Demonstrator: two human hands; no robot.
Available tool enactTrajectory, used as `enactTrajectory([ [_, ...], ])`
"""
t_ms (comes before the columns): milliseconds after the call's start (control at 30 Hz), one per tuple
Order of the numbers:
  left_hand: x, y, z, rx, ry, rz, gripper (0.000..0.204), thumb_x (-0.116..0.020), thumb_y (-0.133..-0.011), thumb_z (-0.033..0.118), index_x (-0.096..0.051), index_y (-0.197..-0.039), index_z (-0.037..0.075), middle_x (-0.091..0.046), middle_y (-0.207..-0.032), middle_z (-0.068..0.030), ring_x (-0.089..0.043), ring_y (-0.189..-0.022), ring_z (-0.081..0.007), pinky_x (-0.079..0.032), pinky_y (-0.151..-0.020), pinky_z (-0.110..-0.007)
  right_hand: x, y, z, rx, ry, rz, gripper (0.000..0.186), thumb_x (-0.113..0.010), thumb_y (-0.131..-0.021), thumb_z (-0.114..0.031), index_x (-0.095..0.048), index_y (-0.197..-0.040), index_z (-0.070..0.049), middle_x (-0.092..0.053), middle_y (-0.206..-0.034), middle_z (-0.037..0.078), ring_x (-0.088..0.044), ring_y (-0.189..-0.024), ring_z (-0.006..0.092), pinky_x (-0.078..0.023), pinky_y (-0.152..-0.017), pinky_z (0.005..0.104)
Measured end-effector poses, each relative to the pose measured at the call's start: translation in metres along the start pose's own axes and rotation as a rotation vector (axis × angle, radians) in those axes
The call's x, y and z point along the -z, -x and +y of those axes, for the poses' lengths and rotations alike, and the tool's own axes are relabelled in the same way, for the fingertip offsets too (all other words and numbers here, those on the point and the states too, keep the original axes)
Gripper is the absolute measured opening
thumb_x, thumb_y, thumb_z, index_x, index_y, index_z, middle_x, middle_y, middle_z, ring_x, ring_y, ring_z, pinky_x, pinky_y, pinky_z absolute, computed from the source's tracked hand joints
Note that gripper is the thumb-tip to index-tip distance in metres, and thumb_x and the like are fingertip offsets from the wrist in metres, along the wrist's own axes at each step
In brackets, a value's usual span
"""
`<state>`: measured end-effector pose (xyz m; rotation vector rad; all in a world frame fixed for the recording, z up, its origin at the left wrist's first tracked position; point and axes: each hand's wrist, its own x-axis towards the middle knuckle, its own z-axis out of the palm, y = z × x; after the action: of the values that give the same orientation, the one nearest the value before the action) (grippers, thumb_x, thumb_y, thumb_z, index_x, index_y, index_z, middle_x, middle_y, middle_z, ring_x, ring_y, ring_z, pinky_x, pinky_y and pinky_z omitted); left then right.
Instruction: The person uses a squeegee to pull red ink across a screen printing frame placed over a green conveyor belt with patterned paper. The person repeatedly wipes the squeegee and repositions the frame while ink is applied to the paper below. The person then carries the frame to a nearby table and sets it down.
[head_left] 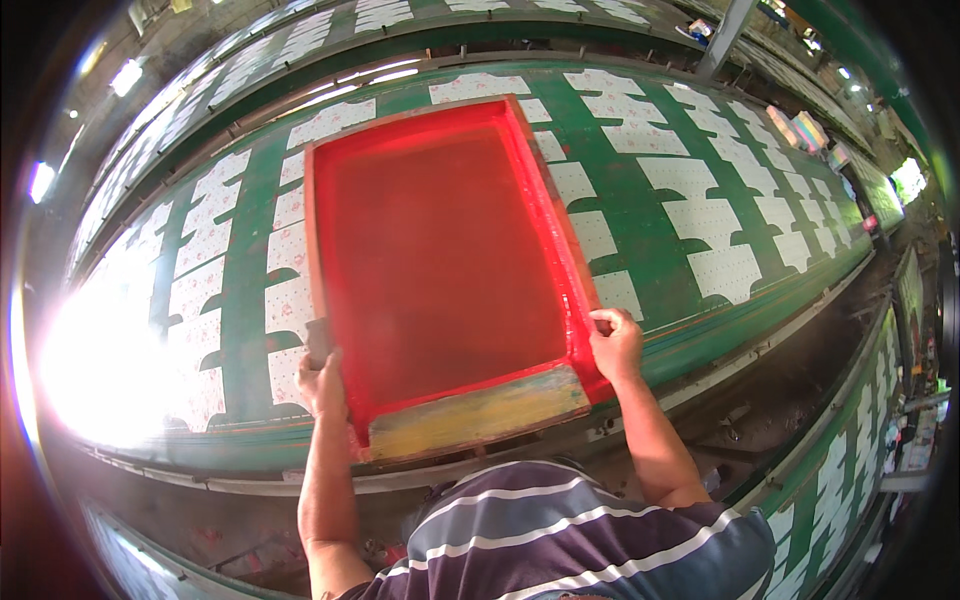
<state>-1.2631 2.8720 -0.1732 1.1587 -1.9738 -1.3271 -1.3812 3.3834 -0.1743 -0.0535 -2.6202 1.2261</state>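
Observation:
Both of my hands carry a large screen-printing frame [450, 250] with red inner edges and a dark red mesh. Its near end has a worn, yellow-stained wooden board [480, 412]. My left hand [322, 385] is closed round the left rail near the close corner, beside a small brown block on that rail. My right hand [615, 342] grips the right rail near its lower end. The frame is tilted over a long green printing table [650, 290]. White cut fabric pieces [720, 245] with small prints lie in rows on that table, some hidden behind the frame.
More tables with white pieces run behind, and another green table [845, 500] stands at the lower right. A grey post [728, 38] rises at the far right. Colourful stacked items [797, 130] sit at the table's far right edge. Bright glare washes out the left side.

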Motion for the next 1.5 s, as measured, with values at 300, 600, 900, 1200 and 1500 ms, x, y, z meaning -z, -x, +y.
enactTrajectory([
  [300, -0.124, 0.112, 0.015, -0.055, -0.07, -0.028, 0.036, -0.094, -0.086, 0.025, -0.079, -0.105, -0.001, -0.076, -0.088, -0.0049, -0.066, -0.08, -0.0144, -0.055, -0.074, -0.037, 0.083, -0.06, 0.141, -0.088, -0.128, 0.022, 0.025, -0.075, -0.088, 0.011, -0.081, -0.109, -0.002, -0.081, -0.102, 0.009, -0.078, -0.092, 0.0184, -0.062, -0.085, 0.0344],
  [600, -0.157, 0.156, 0.039, 0.011, -0.086, -0.05, 0.051, -0.095, -0.082, 0.034, -0.079, -0.116, -0.001, -0.08, -0.104, -0.0152, -0.076, -0.095, -0.0271, -0.06, -0.091, -0.042, 0.127, -0.075, 0.175, -0.156, -0.071, -0.025, 0.027, -0.074, -0.087, 0.012, -0.079, -0.111, 0.002, -0.081, -0.102, 0.01, -0.078, -0.091, 0.0183, -0.061, -0.085, 0.0353],
  [900, -0.166, 0.162, 0.043, 0.004, -0.138, -0.066, 0.057, -0.094, -0.082, 0.036, -0.077, -0.12, -0.002, -0.079, -0.111, -0.0191, -0.077, -0.103, -0.0319, -0.06, -0.096, -0.045, 0.137, -0.075, 0.189, -0.137, -0.091, -0.042, 0.028, -0.074, -0.085, 0.013, -0.078, -0.11, 0.0, -0.08, -0.102, 0.008, -0.077, -0.091, 0.0187, -0.061, -0.086, 0.0356],
  [1200, -0.175, 0.156, 0.024, -0.096, -0.305, 0.001, 0.066, -0.095, -0.083, 0.04, -0.075, -0.125, -0.006, -0.079, -0.109, -0.0223, -0.076, -0.103, -0.0353, -0.059, -0.093, -0.047, 0.14, -0.075, 0.182, -0.079, 0.051, -0.126, 0.03, -0.075, -0.088, 0.007, -0.078, -0.117, -0.002, -0.077, -0.119, 0.014, -0.076, -0.11, 0.0295, -0.06, -0.098, 0.0431],
  [1500, -0.175, 0.152, 0.022, 0.021, -0.352, -0.109, 0.074, -0.088, -0.085, 0.05, -0.07, -0.135, -0.001, -0.073, -0.131, -0.0256, -0.068, -0.128, -0.0441, -0.054, -0.11, -0.052, 0.16, -0.003, 0.059, 0.615, 0.178, -0.639, 0.067, -0.096, -0.081, -0.028, -0.074, -0.142, -0.012, -0.067, -0.153, 0.015, -0.061, -0.142, 0.0402, -0.049, -0.119, 0.0542],
])
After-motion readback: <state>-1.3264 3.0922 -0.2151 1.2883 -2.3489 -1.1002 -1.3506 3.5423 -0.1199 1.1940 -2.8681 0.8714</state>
